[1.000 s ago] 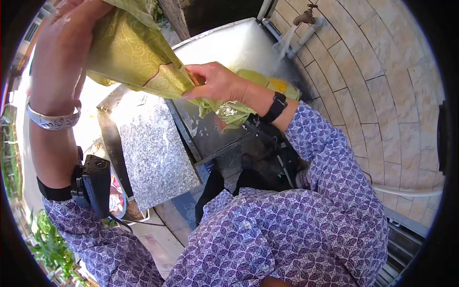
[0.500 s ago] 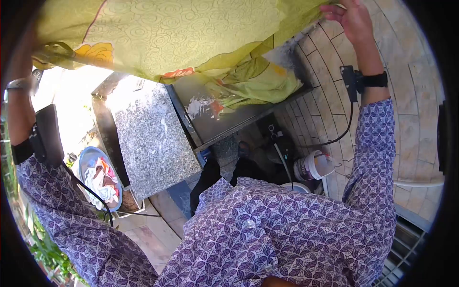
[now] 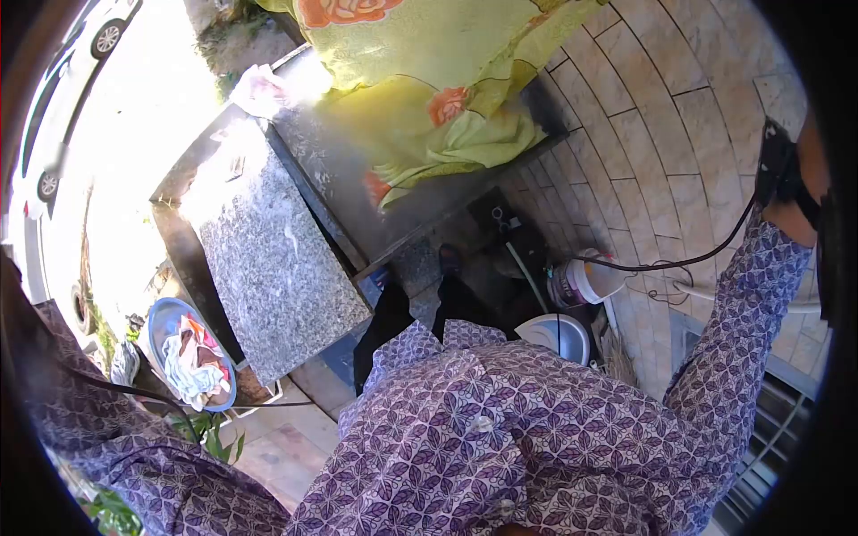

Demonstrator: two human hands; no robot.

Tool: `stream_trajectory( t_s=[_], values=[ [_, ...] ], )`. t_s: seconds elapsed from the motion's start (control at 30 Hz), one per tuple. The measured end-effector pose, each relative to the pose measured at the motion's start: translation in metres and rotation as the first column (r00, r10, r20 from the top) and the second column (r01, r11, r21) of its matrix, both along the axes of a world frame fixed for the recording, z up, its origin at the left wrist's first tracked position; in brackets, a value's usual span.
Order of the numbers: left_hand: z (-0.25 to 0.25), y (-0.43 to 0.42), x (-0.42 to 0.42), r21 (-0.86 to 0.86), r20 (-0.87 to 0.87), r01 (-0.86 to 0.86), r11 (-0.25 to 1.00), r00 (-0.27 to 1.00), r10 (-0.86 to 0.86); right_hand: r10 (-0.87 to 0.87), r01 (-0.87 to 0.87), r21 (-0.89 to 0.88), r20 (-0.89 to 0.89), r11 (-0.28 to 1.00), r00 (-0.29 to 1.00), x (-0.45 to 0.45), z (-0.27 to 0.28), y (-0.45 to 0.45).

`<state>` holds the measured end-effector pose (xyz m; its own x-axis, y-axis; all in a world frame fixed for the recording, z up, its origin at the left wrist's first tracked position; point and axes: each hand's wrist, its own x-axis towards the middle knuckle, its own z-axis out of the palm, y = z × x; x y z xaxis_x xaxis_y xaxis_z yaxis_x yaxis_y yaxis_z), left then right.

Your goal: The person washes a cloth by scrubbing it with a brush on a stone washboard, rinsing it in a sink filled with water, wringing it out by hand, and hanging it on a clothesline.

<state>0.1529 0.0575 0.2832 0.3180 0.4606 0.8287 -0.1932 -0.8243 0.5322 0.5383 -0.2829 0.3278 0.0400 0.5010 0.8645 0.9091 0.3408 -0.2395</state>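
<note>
- Tiled wall (image 3: 661, 134) bounds the work area on the right; a dark slab (image 3: 350, 204) runs up to it, with a granite slab (image 3: 277, 259) alongside on the left.
- Cloth (image 3: 420, 45): yellow-green, with orange flowers. On my feed it lies straight ahead of the wearer, beyond the feet, between the two arms.
- Extent of cloth: the upper part spreads broadly across the view and passes out at the top edge, so I cannot confirm its full long axis. The lower part rests bunched on the dark slab; these folds run aslant, from near the slab's front edge up toward the wall.
- Left hand: out of my view. The left sleeve (image 3: 161, 456) lies at the left border, well apart from the visible cloth. Finger state: I cannot tell.
- Right hand: out of my view past the right border. The right sleeve (image 3: 737, 330) reaches outward to a wrist strap (image 3: 776, 161). Whether the fingers are spread or pinching cloth, I cannot tell.
- Key relation: the cloth lies inward of both arms, leftward from the strap. I cannot establish which hand is nearer, nor contact with either.
- Surroundings: tub (image 3: 155, 335) with clothes (image 3: 192, 362) beside the granite slab; bucket (image 3: 567, 286) and bowl (image 3: 576, 339) near the wearer's right side.
</note>
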Motion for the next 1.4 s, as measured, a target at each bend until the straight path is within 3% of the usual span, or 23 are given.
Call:
stream_trajectory(
  t_s=[0.03, 0.07, 0.1, 0.13, 0.17, 0.2, 0.3, 0.33, 0.43, 0.53, 0.57, 0.63, 0.8, 0.83, 0.93, 1.0, 1.03, 1.1, 1.17, 1.23, 1.3, 1.37, 1.4],
  values=[
    [-0.022, 0.009, -0.002, -0.086, -0.035, -0.011, 0.996, 0.999, 0.008, -0.052, 0.065, 0.048, -0.241, 0.997, 0.969, -0.022, -0.053, -0.001],
    [-0.060, 0.018, -0.001, -0.248, -0.143, -0.020, 0.968, 0.990, -0.016, -0.206, 0.173, -0.119, -0.393, 0.978, 0.896, -0.037, -0.092, -0.002],
    [-0.115, 0.027, -0.002, -0.420, -0.279, -0.045, 0.906, 0.957, -0.082, -0.268, 0.215, -0.168, -0.427, 0.962, 0.864, -0.015, -0.148, -0.014],
    [-0.182, 0.029, -0.002, -0.584, -0.412, -0.102, 0.805, 0.892, -0.186, -0.210, 0.024, -0.339, -0.523, 0.941, 0.826, -0.020, -0.193, -0.018],
    [-0.241, 0.011, 0.003, -0.654, -0.438, -0.049, 0.755, 0.838, -0.325, -0.319, 0.062, -0.446, -0.530, 0.893, 0.785, -0.030, -0.239, -0.014],
    [-0.294, -0.014, 0.016, -0.587, -0.544, -0.139, 0.798, 0.798, -0.261, -0.324, -0.008, -0.442, -0.669, 0.897, 0.669, -0.041, -0.287, -0.004],
    [-0.383, -0.076, 0.054, -0.453, -0.798, -0.234, 0.860, 0.536, -0.275, -0.516, 0.040, -0.784, -0.369, 0.620, 0.773, -0.072, -0.405, 0.016],
    [-0.411, -0.086, 0.065, -0.546, -0.789, -0.216, 0.810, 0.458, -0.410, -0.442, 0.012, -0.826, -0.290, 0.564, 0.849, -0.084, -0.437, 0.024],
    [-0.501, -0.108, 0.090, -0.343, -0.888, -0.174, 0.923, 0.381, -0.258, -0.302, 0.018, -0.929, -0.101, 0.369, 0.948, -0.112, -0.524, 0.046],
    [-0.513, -0.120, 0.112, -0.299, -0.954, -0.181, 0.937, 0.031, -0.298, -0.261, 0.126, -0.968, 0.067, 0.219, 0.963, -0.121, -0.559, 0.064],
    [-0.525, -0.119, 0.115, -0.302, -0.953, -0.182, 0.936, 0.028, -0.302, -0.223, 0.187, -0.974, 0.154, 0.132, 0.962, -0.122, -0.565, 0.069],
    [-0.553, -0.115, 0.118, -0.225, -0.935, -0.011, 0.974, -0.277, -0.219, -0.245, 0.129, -0.990, 0.110, 0.062, 0.963, -0.120, -0.581, 0.073],
    [-0.564, -0.079, 0.116, -0.365, -0.852, 0.068, 0.929, -0.426, -0.303, -0.147, -0.031, -0.999, -0.032, 0.010, 0.989, -0.093, -0.536, 0.078],
    [-0.562, -0.066, 0.117, -0.438, -0.813, 0.098, 0.893, -0.467, -0.348, -0.331, -0.158, -0.981, -0.188, 0.116, 0.925, -0.082, -0.515, 0.073],
    [-0.470, -0.012, 0.108, -0.464, -0.883, -0.003, 0.886, 0.078, -0.463, -0.622, -0.160, -0.908, -0.385, 0.387, 0.682, -0.044, -0.447, 0.058],
    [-0.457, 0.051, 0.105, -0.436, -0.867, 0.034, 0.900, 0.252, -0.429, -0.643, -0.202, -0.786, -0.600, 0.584, 0.477, -0.007, -0.414, 0.043],
    [-0.406, 0.049, 0.106, -0.553, -0.807, -0.241, 0.798, 0.395, -0.440, -0.625, -0.166, -0.777, -0.596, 0.607, 0.505, 0.003, -0.393, 0.036],
    [-0.378, 0.096, 0.100, -0.296, -0.807, -0.224, 0.929, 0.578, -0.118, -0.596, -0.096, -0.733, -0.614, 0.673, 0.517, 0.014, -0.347, 0.028],
    [-0.324, 0.144, 0.096, 0.273, -0.837, -0.090, 0.958, 0.470, 0.282, -0.552, 0.000, -0.654, -0.639, 0.757, 0.535, 0.016, -0.303, 0.025],
    [-0.261, 0.157, 0.101, -0.178, -0.754, -0.417, 0.891, 0.640, 0.148, -0.484, 0.079, -0.551, -0.644, 0.831, 0.593, 0.019, -0.262, 0.029],
    [-0.196, 0.139, 0.112, -0.413, -0.448, -0.186, 0.891, 0.894, -0.022, -0.440, 0.106, -0.486, -0.650, 0.867, 0.620, 0.012, -0.217, 0.031],
    [-0.135, 0.134, 0.121, -0.661, -0.234, 0.005, 0.751, 0.949, -0.212, -0.286, 0.128, -0.276, -0.666, 0.953, 0.689, -0.010, -0.169, 0.047],
    [-0.104, 0.111, 0.125, -0.547, -0.269, 0.062, 0.835, 0.932, -0.245, -0.282, 0.132, -0.268, -0.665, 0.954, 0.692, -0.019, -0.148, 0.055]
  ],
)
